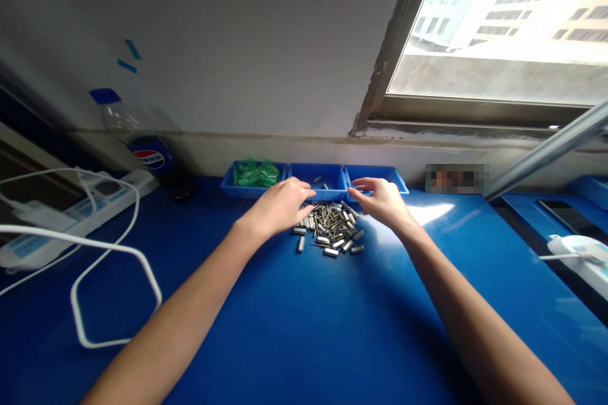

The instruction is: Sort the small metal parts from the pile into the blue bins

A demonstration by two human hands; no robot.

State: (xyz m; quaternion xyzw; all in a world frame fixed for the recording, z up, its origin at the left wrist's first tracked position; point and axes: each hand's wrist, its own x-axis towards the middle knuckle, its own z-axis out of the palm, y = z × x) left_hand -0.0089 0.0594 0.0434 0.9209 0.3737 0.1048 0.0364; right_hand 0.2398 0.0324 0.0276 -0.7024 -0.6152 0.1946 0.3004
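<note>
A pile of small metal parts [332, 224] lies on the blue table, mixing silvery hexagonal standoffs with thin, brass-coloured pin-like pieces. My left hand [282, 204] hovers at the pile's left edge, thumb and fingers apart, with nothing visible in it. On the other side, my right hand [382, 202] is above the pile's upper right, in front of the right blue bin [396, 180]; its fingers are bent and apart, and I see nothing held. Behind the pile, the middle blue bin [304, 172] has a few small metal pieces in it. Green plastic [256, 173] fills much of the left blue bin [228, 185].
A cola bottle [142, 133] stands at the back left, beside a white power strip [57, 221] with looping white cables [116, 243]. At the right are a metal bar [551, 145], another white power strip [582, 253] and a phone-like dark object [567, 216]. The wall and window border the back.
</note>
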